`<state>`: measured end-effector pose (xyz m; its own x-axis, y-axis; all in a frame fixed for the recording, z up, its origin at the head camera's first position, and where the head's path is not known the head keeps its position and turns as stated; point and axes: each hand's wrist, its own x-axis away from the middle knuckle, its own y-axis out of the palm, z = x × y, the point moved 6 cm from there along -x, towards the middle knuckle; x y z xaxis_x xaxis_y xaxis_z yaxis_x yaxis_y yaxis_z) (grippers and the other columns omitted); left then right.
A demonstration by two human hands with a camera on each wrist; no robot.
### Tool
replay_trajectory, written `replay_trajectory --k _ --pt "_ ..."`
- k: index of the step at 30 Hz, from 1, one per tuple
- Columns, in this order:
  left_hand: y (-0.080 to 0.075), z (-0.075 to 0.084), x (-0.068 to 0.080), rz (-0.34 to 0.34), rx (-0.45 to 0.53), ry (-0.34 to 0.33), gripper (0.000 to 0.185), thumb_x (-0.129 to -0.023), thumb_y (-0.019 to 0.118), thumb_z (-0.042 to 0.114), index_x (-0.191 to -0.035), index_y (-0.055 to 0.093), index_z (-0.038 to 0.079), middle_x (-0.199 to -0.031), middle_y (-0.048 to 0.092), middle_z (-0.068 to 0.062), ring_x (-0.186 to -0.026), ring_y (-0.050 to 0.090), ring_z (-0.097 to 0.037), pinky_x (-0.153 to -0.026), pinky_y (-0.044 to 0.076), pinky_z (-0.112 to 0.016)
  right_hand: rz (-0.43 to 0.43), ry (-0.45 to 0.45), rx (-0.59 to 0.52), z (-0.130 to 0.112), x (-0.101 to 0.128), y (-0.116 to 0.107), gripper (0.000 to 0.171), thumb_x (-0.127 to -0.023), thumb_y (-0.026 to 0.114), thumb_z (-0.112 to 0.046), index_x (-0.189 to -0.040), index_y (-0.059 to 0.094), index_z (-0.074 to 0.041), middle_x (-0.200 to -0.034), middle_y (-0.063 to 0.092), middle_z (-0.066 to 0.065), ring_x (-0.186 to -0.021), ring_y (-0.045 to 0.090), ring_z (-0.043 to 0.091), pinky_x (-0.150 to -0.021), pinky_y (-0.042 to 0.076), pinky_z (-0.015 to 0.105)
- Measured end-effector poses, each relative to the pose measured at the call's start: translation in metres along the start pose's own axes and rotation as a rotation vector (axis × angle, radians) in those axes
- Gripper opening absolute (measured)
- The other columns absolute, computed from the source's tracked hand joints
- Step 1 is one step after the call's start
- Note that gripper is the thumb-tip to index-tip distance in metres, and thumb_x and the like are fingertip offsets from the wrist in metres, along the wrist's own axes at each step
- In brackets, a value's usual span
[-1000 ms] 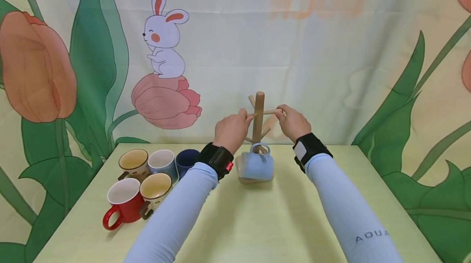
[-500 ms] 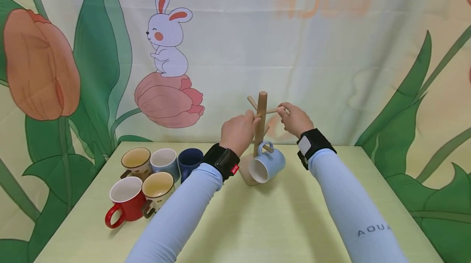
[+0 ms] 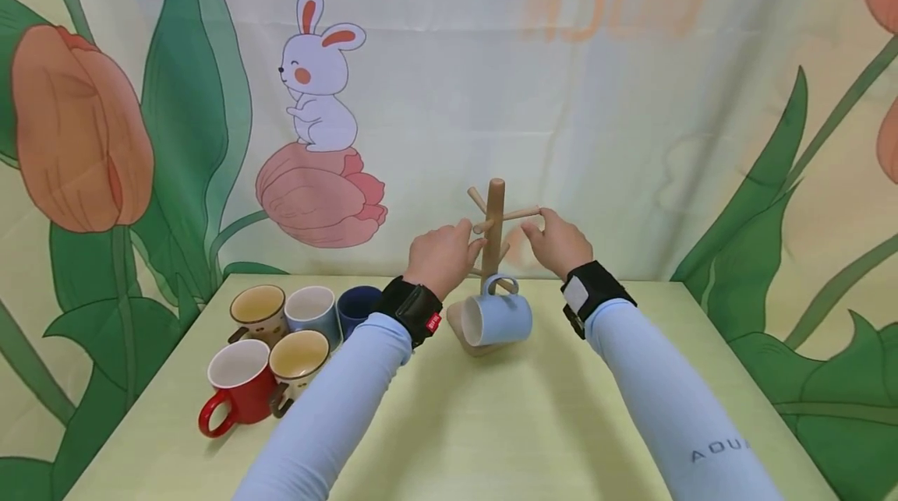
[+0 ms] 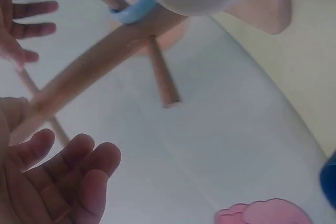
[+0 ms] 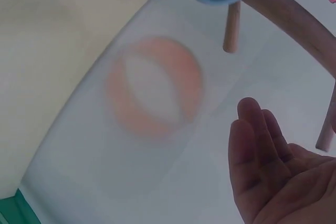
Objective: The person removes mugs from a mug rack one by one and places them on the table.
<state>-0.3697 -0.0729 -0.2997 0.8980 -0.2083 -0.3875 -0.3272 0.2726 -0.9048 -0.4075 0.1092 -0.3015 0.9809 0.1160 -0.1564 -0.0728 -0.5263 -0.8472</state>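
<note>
Left hand (image 3: 440, 255), right hand (image 3: 557, 240) raised, fingers loose, empty.

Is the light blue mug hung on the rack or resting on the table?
Hung. The light blue mug hangs by its handle from a lower peg of the wooden rack, mouth facing sideways.

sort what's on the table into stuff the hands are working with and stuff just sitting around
In hand:
- wooden mug tree
- light blue mug hanging on it
- left hand, right hand, both open beside it

Lying about:
- five mugs grouped at the table's left
</note>
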Motion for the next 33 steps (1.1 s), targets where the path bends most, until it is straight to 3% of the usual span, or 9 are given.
replay_trajectory --k 4,9,14,18,25,33 --pt "0.015 -0.017 0.004 -0.044 -0.04 -0.052 0.036 -0.101 0.056 0.04 -0.11 0.06 0.006 -0.075 0.064 -0.009 -0.07 0.067 -0.027 -0.058 0.052 -0.039 -0.018 0.003 0.058 0.009 0.013 0.015 0.057 -0.106 0.043 -0.041 -0.145 0.045 0.0 -0.129 0.061 0.023 -0.114 0.061 0.038 -0.091 0.049 0.052" --pt "0.038 -0.033 0.003 -0.084 -0.049 -0.101 0.042 -0.1 0.058 0.041 -0.118 0.059 0.003 -0.084 0.067 -0.012 -0.077 0.069 -0.03 -0.066 0.056 -0.041 0.009 -0.036 0.155 0.014 0.031 0.037 0.052 -0.102 0.051 -0.045 -0.13 0.061 -0.003 -0.114 0.07 0.016 -0.099 0.068 0.033 -0.075 0.054 0.047" --pt "0.053 -0.035 -0.002 -0.113 -0.045 -0.119 0.037 -0.101 0.057 0.038 -0.116 0.06 0.004 -0.083 0.067 -0.013 -0.078 0.069 -0.031 -0.066 0.055 -0.045 0.072 -0.101 0.272 0.011 0.041 0.051 0.045 -0.098 0.057 -0.048 -0.102 0.073 -0.005 -0.09 0.072 0.011 -0.074 0.068 0.027 -0.057 0.052 0.042" --pt "0.061 -0.03 -0.004 -0.132 -0.054 -0.112 0.032 -0.101 0.057 0.036 -0.113 0.06 0.006 -0.085 0.068 -0.014 -0.08 0.07 -0.033 -0.066 0.055 -0.047 0.096 -0.142 0.392 0.006 0.045 0.06 0.041 -0.1 0.057 -0.042 -0.082 0.071 -0.009 -0.074 0.064 0.007 -0.061 0.064 0.025 -0.05 0.05 0.042" --pt "0.077 -0.03 -0.008 -0.166 -0.075 -0.114 0.029 -0.102 0.056 0.035 -0.103 0.063 0.008 -0.086 0.07 -0.014 -0.082 0.07 -0.034 -0.067 0.054 -0.047 0.14 -0.163 0.463 0.002 0.048 0.067 0.035 -0.099 0.062 -0.034 -0.078 0.072 -0.007 -0.069 0.061 0.008 -0.063 0.065 0.027 -0.05 0.051 0.043" --pt "0.082 -0.028 -0.009 -0.141 -0.07 -0.111 0.023 -0.103 0.055 0.029 -0.103 0.064 0.009 -0.088 0.072 -0.013 -0.078 0.07 -0.032 -0.063 0.055 -0.046 0.136 -0.131 0.481 0.0 0.046 0.069 0.034 -0.099 0.062 -0.031 -0.076 0.071 -0.008 -0.067 0.058 0.005 -0.06 0.062 0.022 -0.048 0.05 0.039"
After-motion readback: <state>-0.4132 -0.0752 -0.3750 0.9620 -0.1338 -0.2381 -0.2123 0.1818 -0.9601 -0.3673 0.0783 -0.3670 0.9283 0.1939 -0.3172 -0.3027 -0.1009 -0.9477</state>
